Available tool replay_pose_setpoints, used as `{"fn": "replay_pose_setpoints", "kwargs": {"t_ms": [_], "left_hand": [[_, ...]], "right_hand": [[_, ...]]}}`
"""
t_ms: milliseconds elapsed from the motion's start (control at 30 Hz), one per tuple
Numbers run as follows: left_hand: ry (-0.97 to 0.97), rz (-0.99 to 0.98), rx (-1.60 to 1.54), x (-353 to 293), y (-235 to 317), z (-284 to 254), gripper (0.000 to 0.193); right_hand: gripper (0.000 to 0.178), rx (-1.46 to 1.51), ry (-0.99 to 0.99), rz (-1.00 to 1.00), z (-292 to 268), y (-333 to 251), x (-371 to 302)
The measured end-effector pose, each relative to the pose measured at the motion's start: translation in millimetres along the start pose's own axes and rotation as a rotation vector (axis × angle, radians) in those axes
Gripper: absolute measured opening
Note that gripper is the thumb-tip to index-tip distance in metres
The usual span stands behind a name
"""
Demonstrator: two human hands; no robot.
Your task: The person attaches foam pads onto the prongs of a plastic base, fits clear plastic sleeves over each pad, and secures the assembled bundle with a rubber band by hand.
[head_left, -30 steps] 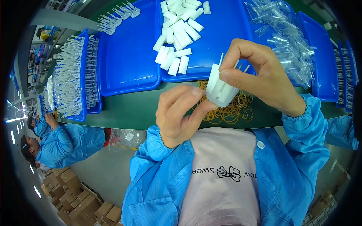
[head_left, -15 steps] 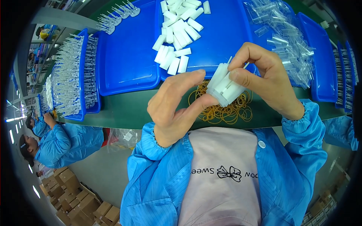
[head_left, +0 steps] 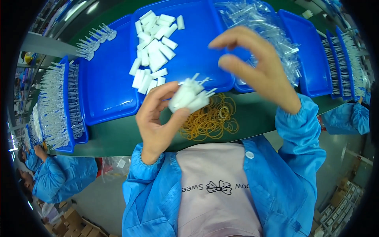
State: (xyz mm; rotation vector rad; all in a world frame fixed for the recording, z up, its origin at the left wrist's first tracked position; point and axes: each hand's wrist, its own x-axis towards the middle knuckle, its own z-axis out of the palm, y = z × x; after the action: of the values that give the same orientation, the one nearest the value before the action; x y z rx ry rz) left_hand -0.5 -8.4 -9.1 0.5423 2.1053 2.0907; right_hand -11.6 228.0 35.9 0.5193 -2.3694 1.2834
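"How far along are we, biggest first?"
"Plenty left, I'd judge! The middle blue tray, just beyond the grip, carries a heap of loose white blocks; clear tubes crowd the tray further right."
"And the hands?"
"Right hand, up and right of the grip: blurred, thumb and fingers spread wide, nothing visible between them. Left hand is the grip itself, thumb and fingers closed around a white pronged piece, prongs poking out to the upper right."
"How done is that one?"
"Partly, I reckon: blocks seem seated among its prongs, but blur hides how many."
"Room to move?"
"Green table first: its near edge runs below the grip, with space to the right. The middle tray's near rim passes behind the held piece. Loose yellow-brown bands lie just below and right of the grip."
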Motion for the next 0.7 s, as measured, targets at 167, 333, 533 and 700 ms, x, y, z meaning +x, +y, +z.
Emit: {"fn": "replay_pose_setpoints", "kwargs": {"t_ms": [167, 333, 533, 700], "left_hand": [[-0.002, -0.074, -0.306, 0.6, -0.5, 1.6, 0.039], [0.061, -0.095, -0.291, -4.6, -0.8, 1.9, 0.038], [0.106, -0.078, -0.234, -3.6, -10.3, -4.7, 0.034], [0.003, 0.101, -0.109, 2.4, -2.5, 4.8, 0.033]], "right_hand": [[0.017, -1.079, -0.172, -0.138, -32.7, 80.3, -3.5], [0.016, -1.174, -0.264, -0.185, -19.4, 111.1, -3.1], [0.023, -0.242, -0.024, 0.109, -18.0, 54.0, 3.6], [0.026, 0.598, 0.102, 0.447, -7.8, -32.1, -13.1]]}}
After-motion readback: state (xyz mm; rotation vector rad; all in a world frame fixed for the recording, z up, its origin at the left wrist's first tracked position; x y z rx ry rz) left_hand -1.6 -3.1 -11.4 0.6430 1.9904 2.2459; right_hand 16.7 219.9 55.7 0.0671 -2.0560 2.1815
